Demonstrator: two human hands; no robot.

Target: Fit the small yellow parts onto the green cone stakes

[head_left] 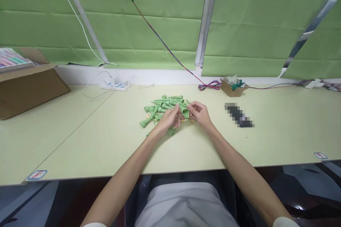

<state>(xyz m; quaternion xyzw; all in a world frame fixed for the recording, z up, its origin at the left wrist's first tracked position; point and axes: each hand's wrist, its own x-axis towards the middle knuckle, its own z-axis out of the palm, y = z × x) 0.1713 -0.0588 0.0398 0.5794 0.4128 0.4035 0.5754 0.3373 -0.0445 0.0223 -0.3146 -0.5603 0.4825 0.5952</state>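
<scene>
Your right hand [200,113] pinches thumb and fingers together on the rim of a green plastic spike [185,111]; your left hand [169,117] sits half curled just beside it, its grip unclear; more green spikes [164,105] lie piled around your left hand on the surface [112,142]; beyond them are a power strip [115,85], a coiled cable [210,85] and a small cardboard box [231,90].
</scene>
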